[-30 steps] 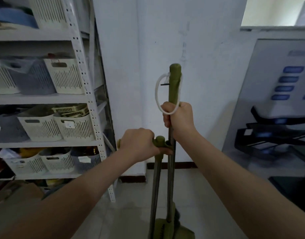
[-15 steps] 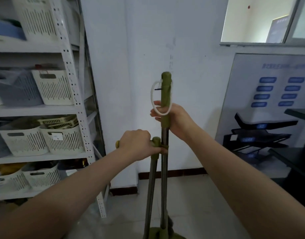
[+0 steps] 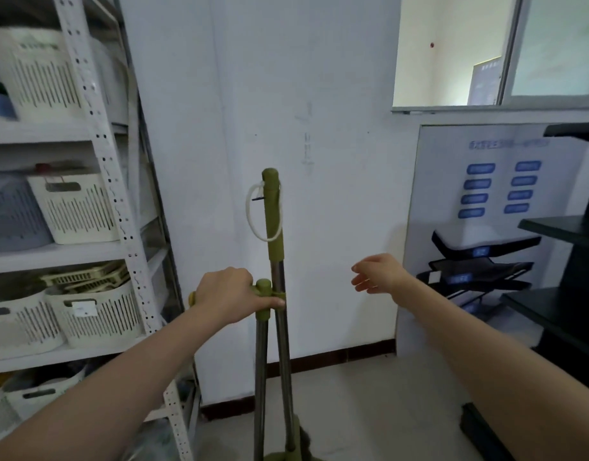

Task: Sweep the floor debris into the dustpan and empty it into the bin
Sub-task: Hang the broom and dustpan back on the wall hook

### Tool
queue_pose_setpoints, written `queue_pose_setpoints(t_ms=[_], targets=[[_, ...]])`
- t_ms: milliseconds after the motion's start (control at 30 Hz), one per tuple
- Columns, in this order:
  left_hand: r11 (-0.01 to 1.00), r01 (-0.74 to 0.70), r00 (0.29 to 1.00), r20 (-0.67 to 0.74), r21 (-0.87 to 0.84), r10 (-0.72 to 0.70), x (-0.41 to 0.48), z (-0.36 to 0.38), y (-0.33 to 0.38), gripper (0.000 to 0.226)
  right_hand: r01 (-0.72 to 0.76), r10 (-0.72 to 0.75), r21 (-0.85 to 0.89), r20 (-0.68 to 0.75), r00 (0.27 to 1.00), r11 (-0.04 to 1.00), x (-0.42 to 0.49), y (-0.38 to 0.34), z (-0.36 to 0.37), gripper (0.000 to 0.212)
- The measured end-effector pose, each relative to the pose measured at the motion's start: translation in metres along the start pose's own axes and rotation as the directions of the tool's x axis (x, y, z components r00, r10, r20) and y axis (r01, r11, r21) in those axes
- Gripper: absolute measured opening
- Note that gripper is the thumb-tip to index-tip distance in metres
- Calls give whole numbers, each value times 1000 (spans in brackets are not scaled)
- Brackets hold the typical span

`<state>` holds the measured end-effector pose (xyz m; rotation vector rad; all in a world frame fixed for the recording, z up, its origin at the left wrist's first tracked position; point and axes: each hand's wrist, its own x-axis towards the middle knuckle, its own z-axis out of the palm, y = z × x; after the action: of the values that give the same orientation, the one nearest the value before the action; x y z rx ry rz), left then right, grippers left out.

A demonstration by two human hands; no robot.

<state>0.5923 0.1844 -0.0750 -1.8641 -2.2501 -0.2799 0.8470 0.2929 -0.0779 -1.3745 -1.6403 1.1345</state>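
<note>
Left hand (image 3: 227, 294) closed around the green crossbar grip of the dustpan handle (image 3: 261, 367), thumb lying along the clip that joins it to the broom handle (image 3: 279, 294). Both poles stand near upright, touching at the clip just right of the grip; a white cord loop (image 3: 257, 214) hangs from the broom's green top above it. Right hand (image 3: 379, 274) empty, fingers loosely spread, apart to the right of both poles.

The olive-green-gripped steel broom handle (image 3: 275, 227) stands upright, clipped beside the shorter olive-topped steel dustpan handle (image 3: 262, 314).
</note>
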Motion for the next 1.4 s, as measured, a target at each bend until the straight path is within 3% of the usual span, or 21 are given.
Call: queue_pose_setpoints(t_ms=[167, 467, 833, 1267, 1400], targets=[[998, 11, 1000, -28, 55, -10, 37, -7, -6, 75, -36, 40, 154, -27, 999, 987, 27, 5, -3, 14], [991, 113, 993, -47, 74, -109, 116, 5, 4, 77, -14, 12, 84, 22, 1000, 996, 123, 17, -41, 11], [967, 249, 967, -57, 45, -247, 224, 23, 21, 77, -57, 38, 211, 89, 995, 976, 271, 12, -77, 14], [975, 220, 975, -7, -5, -220, 389, 71, 8, 73, 40, -76, 213, 165, 983, 976, 430, -42, -28, 17], [978, 210, 978, 6, 18, -210, 446, 85, -5, 75, 73, -112, 279, 129, 985, 958, 486, -81, -14, 19]])
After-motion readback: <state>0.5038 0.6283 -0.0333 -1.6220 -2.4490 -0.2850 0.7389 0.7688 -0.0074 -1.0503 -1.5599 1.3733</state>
